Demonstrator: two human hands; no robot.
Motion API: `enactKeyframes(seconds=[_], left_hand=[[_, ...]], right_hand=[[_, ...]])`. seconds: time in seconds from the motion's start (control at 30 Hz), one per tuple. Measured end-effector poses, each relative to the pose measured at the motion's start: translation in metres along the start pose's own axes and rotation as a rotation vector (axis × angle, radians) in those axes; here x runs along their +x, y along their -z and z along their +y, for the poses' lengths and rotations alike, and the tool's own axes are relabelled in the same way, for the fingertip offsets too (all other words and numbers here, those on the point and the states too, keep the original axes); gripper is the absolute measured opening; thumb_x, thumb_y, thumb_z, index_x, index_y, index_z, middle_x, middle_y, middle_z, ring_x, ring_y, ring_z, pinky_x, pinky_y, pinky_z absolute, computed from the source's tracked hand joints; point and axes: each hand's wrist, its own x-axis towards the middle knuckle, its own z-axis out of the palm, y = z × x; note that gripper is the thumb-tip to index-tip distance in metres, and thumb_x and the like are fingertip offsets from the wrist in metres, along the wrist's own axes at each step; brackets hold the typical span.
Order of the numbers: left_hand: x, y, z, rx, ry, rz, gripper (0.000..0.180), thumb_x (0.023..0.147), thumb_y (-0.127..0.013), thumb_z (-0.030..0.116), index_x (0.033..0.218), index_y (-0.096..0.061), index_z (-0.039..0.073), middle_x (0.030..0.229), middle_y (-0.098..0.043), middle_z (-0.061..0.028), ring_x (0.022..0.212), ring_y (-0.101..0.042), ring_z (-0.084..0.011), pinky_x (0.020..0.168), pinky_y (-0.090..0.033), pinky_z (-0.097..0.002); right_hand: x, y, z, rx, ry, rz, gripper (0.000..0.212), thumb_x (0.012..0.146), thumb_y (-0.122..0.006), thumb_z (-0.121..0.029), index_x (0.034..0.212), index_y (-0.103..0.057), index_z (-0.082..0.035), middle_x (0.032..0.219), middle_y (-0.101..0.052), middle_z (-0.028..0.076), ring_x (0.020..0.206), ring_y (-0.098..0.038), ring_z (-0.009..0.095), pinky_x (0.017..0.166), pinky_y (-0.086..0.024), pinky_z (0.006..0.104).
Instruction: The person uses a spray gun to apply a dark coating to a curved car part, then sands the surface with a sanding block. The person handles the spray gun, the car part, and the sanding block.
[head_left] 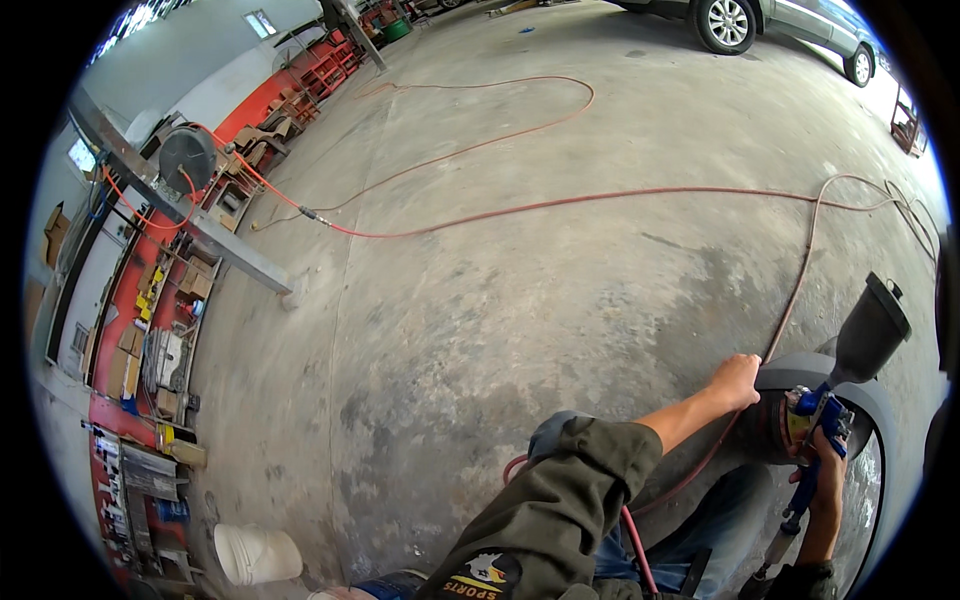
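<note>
My right hand (pixel 828 462) is closed around the handle of a blue spray gun (pixel 822 412) at the lower right. A dark grey gravity cup (pixel 868 335) tilts up from the top of the gun. My left hand (pixel 738 382) is closed at the rim of a dark, curved grey panel (pixel 785 372), just left of the gun. A red air hose (pixel 790 315) runs to the left hand and reappears below it, so whether the fingers grip hose or panel rim is hidden. The gun's nozzle faces the panel's round, dark part.
The hose loops over the stained concrete floor (pixel 480 290). A hose reel (pixel 188 155) hangs on a steel post at the left, near shelves with boxes (pixel 125 365). A white bucket (pixel 255 553) lies tipped at lower left. A silver car (pixel 800 30) stands far right.
</note>
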Motion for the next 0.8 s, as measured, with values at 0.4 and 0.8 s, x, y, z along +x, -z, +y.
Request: enactKeyframes(seconds=[0.4, 0.8], left_hand=[[0.018, -0.007, -0.029, -0.449, 0.069, -0.164, 0.060, 0.073, -0.079, 0.017, 0.125, -0.058, -0.004, 0.103, -0.069, -0.0152, 0.088, -0.068, -0.0216, 0.076, -0.055, -0.0348], [-0.022, 0.011, -0.081, -0.859, 0.348, -0.206, 0.045, 0.099, -0.057, 0.010, 0.140, -0.045, -0.003, 0.116, -0.063, -0.0115, 0.093, -0.065, -0.0185, 0.081, -0.058, -0.0343]], right_hand=[[0.013, 0.009, 0.004, 0.042, -0.134, -0.059, 0.039, 0.094, -0.066, -0.027, 0.122, -0.058, 0.000, 0.100, -0.070, 0.010, 0.086, -0.070, 0.019, 0.046, -0.055, 0.0277], [0.035, 0.055, 0.039, 0.094, -0.034, 0.226, 0.030, 0.097, -0.064, -0.032, 0.113, -0.061, -0.007, 0.100, -0.067, 0.006, 0.083, -0.066, 0.016, 0.057, -0.057, 0.0331]])
